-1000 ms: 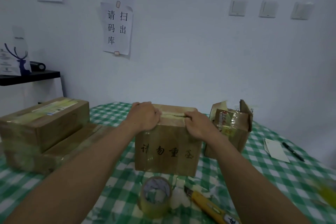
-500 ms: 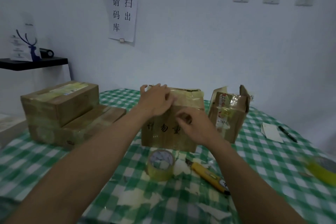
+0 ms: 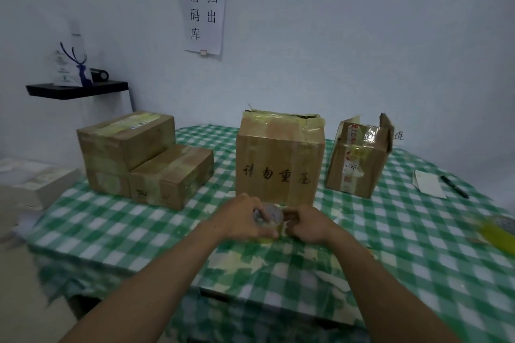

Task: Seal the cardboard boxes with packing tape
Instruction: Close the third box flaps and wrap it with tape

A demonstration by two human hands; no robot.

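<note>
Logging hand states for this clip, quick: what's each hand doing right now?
Left hand: grips the tape roll.
Right hand: fingers curled against the same roll, apparently pinching its edge.

Glossy clear plastic tape on the roll (image 3: 267, 220), yellowish at the rim, greyish on the inside. Now the middle box (image 3: 278, 164): brown cardboard with a matt face and black brushed lettering, and shiny yellowish tape wrinkled along its top edge. The left boxes (image 3: 125, 145) are cardboard too, taped over so the sides gleam in patches. On the right box (image 3: 359, 164), ragged cardboard flaps and crinkled glossy film over a printed label. The desk (image 3: 139, 231) has a green-and-white check cover, smooth with a slight sheen, plastic by the look of it. The sign (image 3: 204, 14) is plain matt paper. The shelf (image 3: 78, 89) is black and matt. The pen (image 3: 454, 186) is dark, and the slip (image 3: 427, 186) is white paper.
</note>
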